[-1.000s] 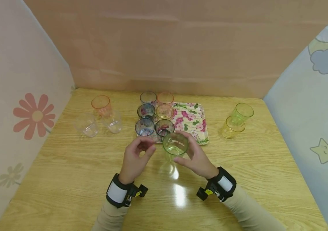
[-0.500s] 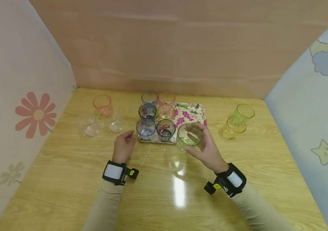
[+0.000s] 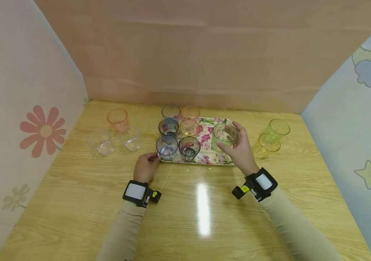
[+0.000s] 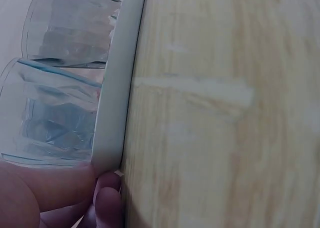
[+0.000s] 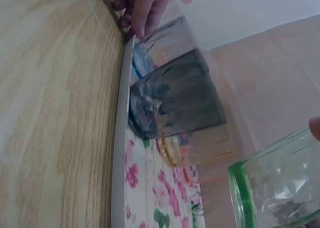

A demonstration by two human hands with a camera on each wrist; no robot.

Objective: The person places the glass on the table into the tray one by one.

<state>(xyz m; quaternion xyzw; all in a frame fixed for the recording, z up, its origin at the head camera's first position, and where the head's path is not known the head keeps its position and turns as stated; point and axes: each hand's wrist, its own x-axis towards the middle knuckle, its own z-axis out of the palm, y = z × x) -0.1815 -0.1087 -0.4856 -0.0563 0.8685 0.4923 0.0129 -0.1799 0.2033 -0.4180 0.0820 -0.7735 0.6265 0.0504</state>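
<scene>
Green cup (image 3: 225,135) moved over tray (image 3: 216,159), gripped by right hand (image 3: 241,150); left hand (image 3: 146,167) pinches tray corner.

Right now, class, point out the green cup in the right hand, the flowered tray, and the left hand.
green cup (image 3: 225,135), head view, its near wall.
flowered tray (image 3: 212,158), head view, bare front part.
left hand (image 3: 146,168), head view, back of hand.
</scene>
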